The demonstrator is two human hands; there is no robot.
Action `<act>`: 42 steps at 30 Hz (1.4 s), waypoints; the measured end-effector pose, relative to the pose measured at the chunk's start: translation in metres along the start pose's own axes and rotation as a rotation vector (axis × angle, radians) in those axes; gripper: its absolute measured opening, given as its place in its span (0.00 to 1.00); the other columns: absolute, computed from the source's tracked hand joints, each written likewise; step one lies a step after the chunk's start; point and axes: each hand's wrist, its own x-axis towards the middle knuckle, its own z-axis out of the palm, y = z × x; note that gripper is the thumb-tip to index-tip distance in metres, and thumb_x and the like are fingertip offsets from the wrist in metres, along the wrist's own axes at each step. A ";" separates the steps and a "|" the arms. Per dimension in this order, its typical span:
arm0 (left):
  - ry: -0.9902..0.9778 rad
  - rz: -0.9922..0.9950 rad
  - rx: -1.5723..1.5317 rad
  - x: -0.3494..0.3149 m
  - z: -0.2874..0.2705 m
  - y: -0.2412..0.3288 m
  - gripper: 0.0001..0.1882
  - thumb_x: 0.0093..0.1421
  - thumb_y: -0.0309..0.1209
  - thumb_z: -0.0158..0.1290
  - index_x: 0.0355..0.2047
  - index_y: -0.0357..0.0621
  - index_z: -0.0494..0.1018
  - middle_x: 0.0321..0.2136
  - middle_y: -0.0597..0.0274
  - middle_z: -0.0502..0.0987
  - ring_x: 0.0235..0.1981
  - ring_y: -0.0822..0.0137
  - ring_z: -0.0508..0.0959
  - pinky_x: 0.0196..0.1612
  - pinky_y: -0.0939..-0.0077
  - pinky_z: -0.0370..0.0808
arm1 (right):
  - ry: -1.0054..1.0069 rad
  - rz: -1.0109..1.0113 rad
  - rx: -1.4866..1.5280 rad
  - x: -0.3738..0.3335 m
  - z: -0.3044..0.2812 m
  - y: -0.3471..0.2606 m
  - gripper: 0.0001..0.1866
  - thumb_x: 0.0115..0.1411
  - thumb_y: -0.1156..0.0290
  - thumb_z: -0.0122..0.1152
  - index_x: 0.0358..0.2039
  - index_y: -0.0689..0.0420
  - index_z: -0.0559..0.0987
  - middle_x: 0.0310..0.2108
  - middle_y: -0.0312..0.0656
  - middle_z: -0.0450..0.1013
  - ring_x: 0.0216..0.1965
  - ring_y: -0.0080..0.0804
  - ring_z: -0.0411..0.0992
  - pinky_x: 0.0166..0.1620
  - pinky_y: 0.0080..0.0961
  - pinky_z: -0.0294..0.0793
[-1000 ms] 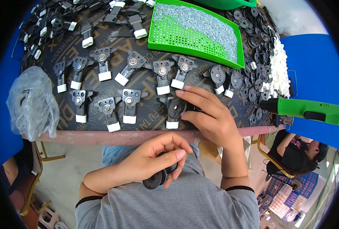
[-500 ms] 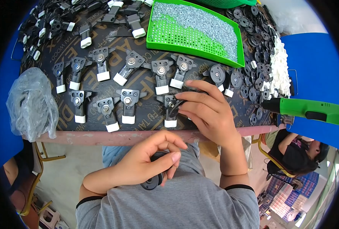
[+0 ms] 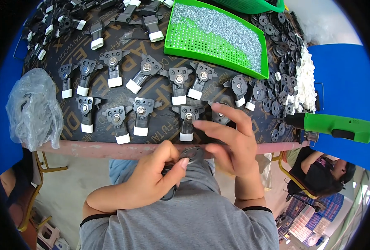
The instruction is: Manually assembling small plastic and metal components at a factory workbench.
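My left hand (image 3: 158, 173) is closed around several black round discs. One thin disc (image 3: 194, 154) is pinched out past the thumb, and another disc (image 3: 168, 194) peeks out below the palm. My right hand (image 3: 235, 143) hovers over the table's front edge, fingers apart and nothing in them. Its fingertips are close to a black bracket (image 3: 189, 118) with a metal stud and a white end cap. Just behind those fingers, a bracket with a disc (image 3: 221, 118) on top is partly hidden. More capped brackets (image 3: 141, 111) lie in two rough rows to the left.
A green tray (image 3: 218, 62) of small screws stands at the back. Loose discs (image 3: 275, 107) and white caps (image 3: 303, 83) are heaped at right, beside a green electric screwdriver (image 3: 337, 127). A clear plastic bag (image 3: 35, 110) lies at left. Another person (image 3: 322, 173) sits at far right.
My right hand has drawn back from the near bracket, where it held a disc, and its fingers have spread. A disc now sticks out from my left thumb and fingers.
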 end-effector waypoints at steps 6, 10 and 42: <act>-0.030 -0.025 -0.067 0.000 0.001 0.001 0.10 0.68 0.28 0.48 0.31 0.40 0.60 0.21 0.64 0.73 0.21 0.79 0.74 0.23 0.82 0.68 | -0.112 -0.010 -0.079 -0.001 0.009 0.005 0.12 0.59 0.62 0.61 0.37 0.55 0.74 0.46 0.37 0.79 0.58 0.47 0.68 0.55 0.44 0.64; -0.034 -0.022 -0.108 0.001 0.001 0.000 0.10 0.68 0.28 0.47 0.32 0.40 0.59 0.21 0.64 0.72 0.21 0.79 0.73 0.23 0.82 0.68 | -0.120 -0.025 -0.093 -0.001 0.009 0.008 0.11 0.59 0.63 0.62 0.36 0.56 0.75 0.46 0.37 0.79 0.58 0.45 0.68 0.55 0.42 0.64; -0.063 -0.298 -0.795 0.009 -0.020 0.029 0.09 0.71 0.33 0.40 0.44 0.40 0.64 0.29 0.58 0.69 0.21 0.67 0.74 0.16 0.74 0.73 | -0.167 0.138 -0.093 0.021 0.007 0.011 0.28 0.40 0.67 0.74 0.45 0.55 0.80 0.46 0.37 0.76 0.51 0.38 0.68 0.53 0.34 0.64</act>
